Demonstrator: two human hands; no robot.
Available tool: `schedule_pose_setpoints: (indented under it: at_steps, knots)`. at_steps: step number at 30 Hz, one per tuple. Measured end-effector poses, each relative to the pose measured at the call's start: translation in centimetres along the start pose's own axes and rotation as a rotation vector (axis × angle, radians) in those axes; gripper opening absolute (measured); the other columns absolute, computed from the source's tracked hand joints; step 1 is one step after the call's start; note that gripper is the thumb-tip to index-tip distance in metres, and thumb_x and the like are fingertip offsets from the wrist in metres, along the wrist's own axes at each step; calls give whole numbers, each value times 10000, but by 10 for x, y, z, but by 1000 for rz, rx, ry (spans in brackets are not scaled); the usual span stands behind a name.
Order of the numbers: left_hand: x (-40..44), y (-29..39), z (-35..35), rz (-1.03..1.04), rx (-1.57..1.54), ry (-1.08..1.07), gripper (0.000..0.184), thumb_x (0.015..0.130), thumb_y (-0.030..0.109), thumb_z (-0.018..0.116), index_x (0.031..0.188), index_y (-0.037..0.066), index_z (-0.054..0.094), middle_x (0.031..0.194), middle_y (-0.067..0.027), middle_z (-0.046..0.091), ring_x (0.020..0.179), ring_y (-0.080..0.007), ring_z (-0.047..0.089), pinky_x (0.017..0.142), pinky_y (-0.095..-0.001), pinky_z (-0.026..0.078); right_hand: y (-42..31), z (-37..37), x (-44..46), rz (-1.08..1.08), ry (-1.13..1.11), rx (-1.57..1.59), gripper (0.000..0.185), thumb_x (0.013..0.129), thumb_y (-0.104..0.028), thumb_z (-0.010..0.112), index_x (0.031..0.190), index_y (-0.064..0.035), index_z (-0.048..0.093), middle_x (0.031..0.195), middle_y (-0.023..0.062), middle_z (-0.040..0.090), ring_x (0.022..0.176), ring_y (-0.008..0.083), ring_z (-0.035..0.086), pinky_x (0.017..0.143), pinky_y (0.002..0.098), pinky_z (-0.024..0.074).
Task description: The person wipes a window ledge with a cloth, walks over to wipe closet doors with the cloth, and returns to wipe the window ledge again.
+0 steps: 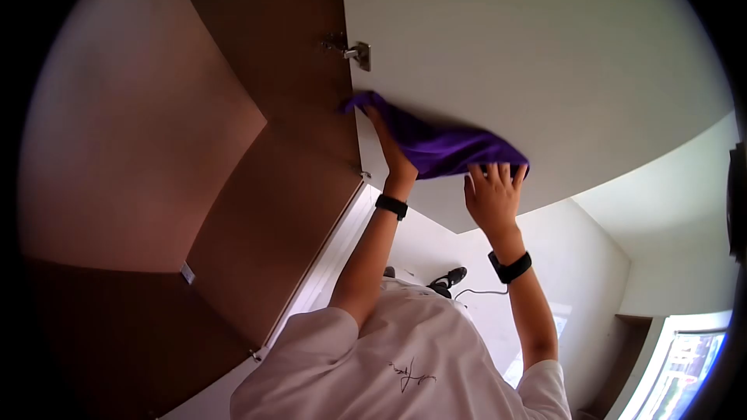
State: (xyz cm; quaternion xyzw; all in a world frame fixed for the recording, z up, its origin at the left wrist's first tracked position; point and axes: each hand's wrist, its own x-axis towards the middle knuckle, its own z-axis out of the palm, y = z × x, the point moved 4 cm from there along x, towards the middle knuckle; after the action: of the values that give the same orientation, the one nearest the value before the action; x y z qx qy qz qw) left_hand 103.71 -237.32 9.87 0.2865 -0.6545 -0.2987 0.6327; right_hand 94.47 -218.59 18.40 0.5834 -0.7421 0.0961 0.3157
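Observation:
A purple cloth is stretched against the inner face of a white cabinet door. My left hand holds the cloth's left part near the hinge edge, its fingers mostly hidden by the fabric. At the right end, my right hand keeps the cloth against the door, fingers over its lower edge and thumb apart. Both wrists wear black bands.
A metal hinge sticks out at the door's edge above the cloth. To the left is the brown cabinet interior. A window is at the lower right, and a black shoe shows on the pale floor.

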Motion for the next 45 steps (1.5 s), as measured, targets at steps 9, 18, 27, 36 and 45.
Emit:
schedule_pose_setpoints:
  at_steps: [9, 18, 27, 36, 45]
  knots:
    - [40, -36, -19, -137, -31, 46, 890, 1025, 433, 549, 1579, -93, 93, 1636, -361, 49, 1528, -494, 66, 1254, -542, 83, -26, -28, 68, -49, 44, 201, 306, 867, -151, 672, 1169, -110, 659, 1244, 139, 577, 1234, 384, 509, 1094, 752, 172]
    - [-141, -146, 25, -723, -704, -66, 596, 1003, 271, 627, 1463, -22, 388, 1404, -216, 525, 1310, -345, 496, 1155, -433, 374, -52, 84, -22, -104, -254, 134, 269, 875, -196, 652, 1135, -142, 698, 1086, 58, 653, 1109, 282, 576, 1062, 643, 363]
    - [-139, 96, 66, -503, -296, -438, 985, 892, 345, 749, 1581, -39, 160, 1579, -316, 256, 1471, -411, 288, 1219, -440, 223, 99, 8, -124, 62, -98, 178, 405, 822, -144, 712, 1224, -125, 669, 1437, 197, 543, 1402, 403, 437, 1164, 742, 83]
    - [-36, 221, 99, 309, 212, -310, 1159, 867, 694, 629, 1622, -5, 95, 1642, -340, -151, 1517, -527, -160, 1181, -689, -39, 116, -63, -39, 404, 539, 1281, 545, 881, -215, 665, 1355, 34, 563, 1342, 217, 634, 1251, 338, 617, 1096, 426, 427]
    - [-115, 174, 140, 175, 404, -282, 1362, 812, 504, 814, 1568, -25, -188, 1632, -333, -116, 1526, -487, -120, 1212, -622, -16, 171, -51, -27, 159, 239, 1611, 410, 964, -225, 594, 1293, 19, 581, 1074, 207, 702, 899, 381, 699, 809, 393, 550]
